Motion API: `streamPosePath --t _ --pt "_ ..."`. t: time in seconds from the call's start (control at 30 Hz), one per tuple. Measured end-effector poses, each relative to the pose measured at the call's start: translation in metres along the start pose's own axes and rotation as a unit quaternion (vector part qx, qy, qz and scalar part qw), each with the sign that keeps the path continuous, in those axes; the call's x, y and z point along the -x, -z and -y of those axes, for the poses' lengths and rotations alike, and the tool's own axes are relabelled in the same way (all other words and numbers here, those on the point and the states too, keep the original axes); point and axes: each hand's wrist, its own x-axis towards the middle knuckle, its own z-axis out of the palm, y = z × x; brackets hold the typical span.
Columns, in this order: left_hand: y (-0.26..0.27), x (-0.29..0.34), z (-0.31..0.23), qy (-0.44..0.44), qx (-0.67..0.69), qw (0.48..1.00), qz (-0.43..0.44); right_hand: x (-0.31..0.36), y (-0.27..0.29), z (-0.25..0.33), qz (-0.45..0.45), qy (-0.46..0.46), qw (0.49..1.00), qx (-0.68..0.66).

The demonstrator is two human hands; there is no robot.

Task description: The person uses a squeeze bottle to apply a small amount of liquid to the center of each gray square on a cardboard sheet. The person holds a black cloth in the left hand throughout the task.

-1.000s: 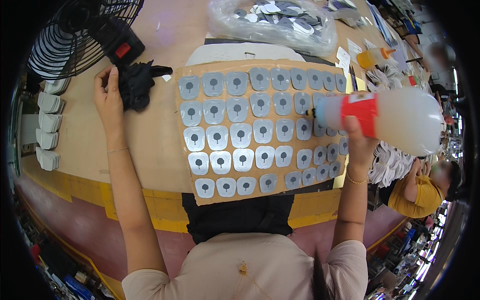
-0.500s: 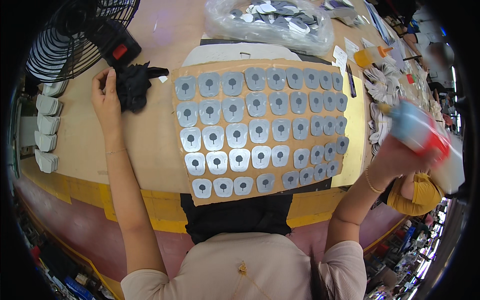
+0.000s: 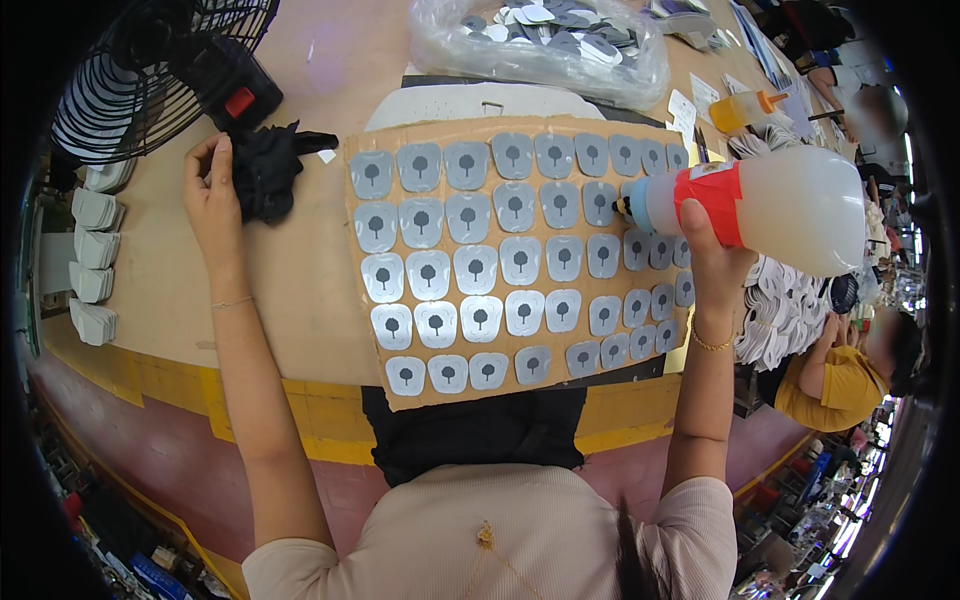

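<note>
My right hand (image 3: 716, 255) is wrapped around a squeeze bottle (image 3: 800, 212) of cloudy whitish liquid, with a red band and a light blue collar. The bottle lies almost level, its dark tip pointing left over the right part of a cardboard sheet (image 3: 590, 275). Rows of grey, rounded patches (image 3: 520, 261), each with a dark tree shape, cover that sheet. A few at the right are hidden behind the bottle and hand. On the left, my left hand (image 3: 212, 185) rests on the table beside a bunched black cloth (image 3: 268, 180), its fingers loosely bent and apart, holding nothing.
A black wire fan (image 3: 130, 90) stands at the far left, above stacked white pieces (image 3: 95, 250). Behind the sheet is a clear plastic bag (image 3: 540, 65) of loose patches. An orange-yellow bottle (image 3: 740, 110) lies back right. A person in yellow (image 3: 835, 385) sits at the right.
My right hand has swung the bottle left from beyond the right edge until its tip is over the sheet. My left hand has stayed in place.
</note>
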Motion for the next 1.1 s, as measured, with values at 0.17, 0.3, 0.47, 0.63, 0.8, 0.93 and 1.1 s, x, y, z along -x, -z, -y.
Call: streamPosePath --t 0.17,0.3,0.47,0.63,0.8,0.93,1.1 --pt "0.001 -0.002 0.004 -0.005 -0.008 1.000 0.001 -0.001 0.005 -0.003 -0.027 0.011 0.999 -0.026" --pt "0.002 0.000 0.000 0.006 -0.007 1.000 -0.002 -0.012 0.023 -0.002 -0.126 0.009 0.970 -0.210" --pt "-0.002 0.002 -0.005 0.010 -0.005 1.000 -0.006 -0.030 0.040 0.042 -0.150 0.039 0.909 -0.387" --pt "0.002 -0.001 0.004 0.005 -0.012 1.000 0.004 -0.026 0.027 0.048 -0.124 0.020 0.892 -0.435" --pt "0.005 -0.002 0.005 0.011 -0.015 1.000 0.008 -0.011 0.005 0.013 -0.084 -0.026 0.957 -0.275" --pt "0.002 0.000 0.001 0.013 -0.014 1.000 0.007 -0.002 -0.005 0.008 -0.008 -0.003 0.995 -0.102" --pt "0.005 -0.001 0.004 0.012 -0.013 1.000 0.010 -0.003 -0.014 0.007 0.041 0.035 0.999 -0.005"
